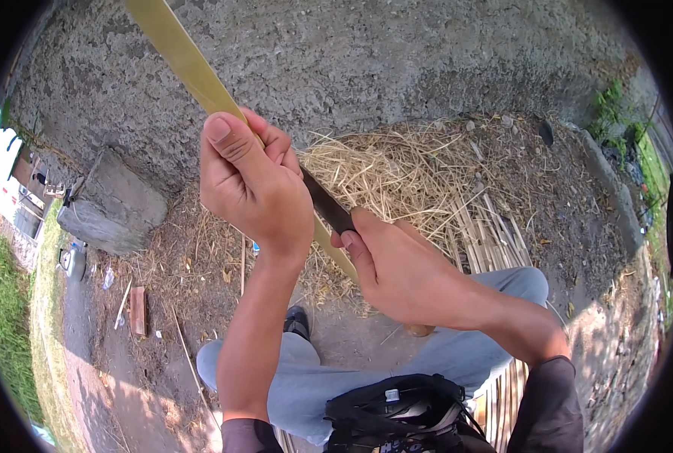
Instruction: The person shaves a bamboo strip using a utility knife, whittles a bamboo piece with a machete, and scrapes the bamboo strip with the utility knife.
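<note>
A long, flat, yellowish bamboo strip (pixel 182 57) slants from the upper left down toward my right hand. My left hand (pixel 257 189) is closed round it near its middle, thumb pressed along its side. In my right hand (pixel 408 272) is a knife (pixel 327 204), gripped low with the thumb near the base of its dark blade. The blade points up and left along the strip, its tip end close to my left fingers. Part of the strip's lower end shows beneath the blade. My right fingers hide most of the knife's handle.
Pale shavings (pixel 389 170) lie heaped on the ground ahead, beside a bundle of thin strips (pixel 491 234). A rough grey wall (pixel 336 60) rises behind them. A concrete block (pixel 117 200) and a reddish-brown piece (pixel 138 309) stand left. A black bag (pixel 397 411) rests on my lap.
</note>
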The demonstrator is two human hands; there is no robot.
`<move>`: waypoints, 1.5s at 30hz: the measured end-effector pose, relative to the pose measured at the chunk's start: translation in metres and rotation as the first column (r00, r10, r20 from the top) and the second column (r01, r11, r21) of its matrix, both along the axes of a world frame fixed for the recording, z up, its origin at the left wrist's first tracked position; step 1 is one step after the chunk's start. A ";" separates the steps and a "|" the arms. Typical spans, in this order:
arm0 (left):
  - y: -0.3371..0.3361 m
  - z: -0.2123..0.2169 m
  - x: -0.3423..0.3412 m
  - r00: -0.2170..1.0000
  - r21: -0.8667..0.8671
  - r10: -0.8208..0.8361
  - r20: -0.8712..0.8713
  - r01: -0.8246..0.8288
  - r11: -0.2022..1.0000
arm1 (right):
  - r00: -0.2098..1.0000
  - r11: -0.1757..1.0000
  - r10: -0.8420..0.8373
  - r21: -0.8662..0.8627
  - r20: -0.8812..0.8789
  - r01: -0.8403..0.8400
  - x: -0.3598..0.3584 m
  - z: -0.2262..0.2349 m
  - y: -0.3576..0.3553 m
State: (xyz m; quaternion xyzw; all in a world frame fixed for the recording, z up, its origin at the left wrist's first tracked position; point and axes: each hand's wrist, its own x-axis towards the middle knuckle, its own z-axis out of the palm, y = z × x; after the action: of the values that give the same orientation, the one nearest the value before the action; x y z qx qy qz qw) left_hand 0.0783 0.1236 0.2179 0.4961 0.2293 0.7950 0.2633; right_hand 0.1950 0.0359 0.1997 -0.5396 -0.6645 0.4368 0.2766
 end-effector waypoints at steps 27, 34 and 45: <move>-0.003 0.001 0.011 0.985 -0.024 0.165 -0.047 -0.166 0.986 | 0.999 0.995 -0.042 -0.096 0.010 0.043 -0.006 -0.028 -0.016; -0.005 0.002 0.012 0.994 -0.054 0.104 -0.026 -0.106 0.993 | 0.993 0.977 -0.118 0.184 0.032 0.110 -0.009 -0.084 -0.014; -0.001 -0.001 0.002 0.983 -0.055 0.181 -0.020 -0.182 0.982 | 0.998 0.990 -0.046 0.133 0.052 0.039 -0.008 -0.066 0.000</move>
State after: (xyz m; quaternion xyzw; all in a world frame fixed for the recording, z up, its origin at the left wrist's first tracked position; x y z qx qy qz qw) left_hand 0.0798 0.1225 0.2169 0.4714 0.2983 0.8050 0.2018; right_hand 0.1871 0.0360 0.1342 -0.5460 -0.6875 0.3711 0.3024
